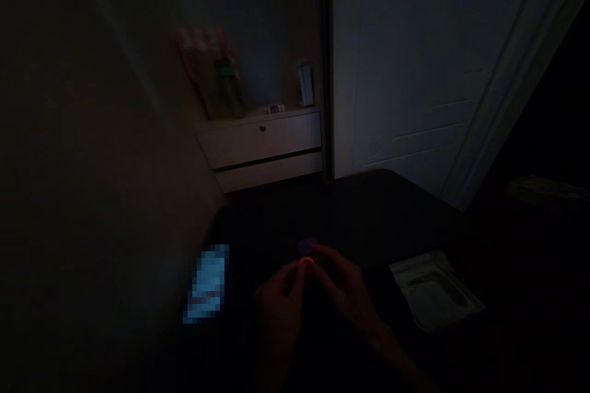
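Observation:
In the dim head view, my left hand point(282, 295) and my right hand point(346, 285) meet low in the middle. Both have thumb and fingers pinched together round a small glowing red thing point(306, 263), mostly covered by the fingertips; its kind cannot be made out. Just beyond it, at the tip of my right index finger, shows a small purple piece point(306, 245). Whether this piece joins the glowing thing is too dark to tell. Beneath the hands spreads a dark table point(369, 212).
Left of my hands lies a bright, pixelated screen point(208, 285). A pale tray or package point(437, 291) is to the right. At the back, a drawer unit point(267, 141) carries a green bottle point(229, 86) and several small items, beside a white door point(405, 61).

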{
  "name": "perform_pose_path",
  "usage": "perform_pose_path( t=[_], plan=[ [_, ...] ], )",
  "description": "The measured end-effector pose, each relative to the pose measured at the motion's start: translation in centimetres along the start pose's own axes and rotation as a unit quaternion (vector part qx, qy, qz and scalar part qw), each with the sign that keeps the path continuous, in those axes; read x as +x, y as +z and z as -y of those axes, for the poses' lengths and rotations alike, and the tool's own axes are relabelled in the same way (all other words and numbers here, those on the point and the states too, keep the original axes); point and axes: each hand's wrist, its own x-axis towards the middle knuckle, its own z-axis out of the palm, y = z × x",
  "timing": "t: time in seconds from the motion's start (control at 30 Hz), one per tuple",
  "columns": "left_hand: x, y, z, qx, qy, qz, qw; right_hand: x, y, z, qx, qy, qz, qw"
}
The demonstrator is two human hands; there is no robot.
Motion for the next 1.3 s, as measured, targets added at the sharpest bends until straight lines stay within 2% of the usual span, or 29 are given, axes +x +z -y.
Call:
perform_pose_path(
  t=[0.1,0.23,0.37,0.73,0.9,1.03,1.13,1.3],
  plan=[
    [0.19,0.33,0.10,-0.026,-0.002,-0.007,1.000,0.02,-0.12,-0.27,0.000,-0.001,-0.011,1.000],
    [0.33,0.26,-0.04,-0.007,0.052,-0.019,0.998,0.06,-0.30,-0.43,-0.006,-0.043,0.012,0.999],
    [0.22,-0.04,-0.25,0.025,0.083,-0.040,0.995,0.02,-0.30,-0.39,-0.005,-0.053,0.018,0.998],
    [-0.03,0.17,0.18,0.028,0.048,-0.060,0.997,-0.24,0.10,0.47,-0.007,-0.007,0.010,1.000],
    [0.24,0.26,0.01,0.016,0.042,-0.026,0.999,0.08,-0.28,0.38,-0.009,-0.050,0.009,0.999],
    [0.41,0.06,0.18,0.001,0.043,-0.018,0.999,0.10,-0.34,0.10,-0.017,-0.058,0.026,0.998],
    [0.34,-0.13,0.31,-0.008,0.023,-0.022,0.999,-0.02,-0.13,0.09,-0.016,-0.058,0.024,0.998],
    [0.04,-0.10,0.33,-0.002,0.025,-0.053,0.998,-0.08,0.12,0.37,-0.013,-0.050,0.030,0.998]
  ],
)
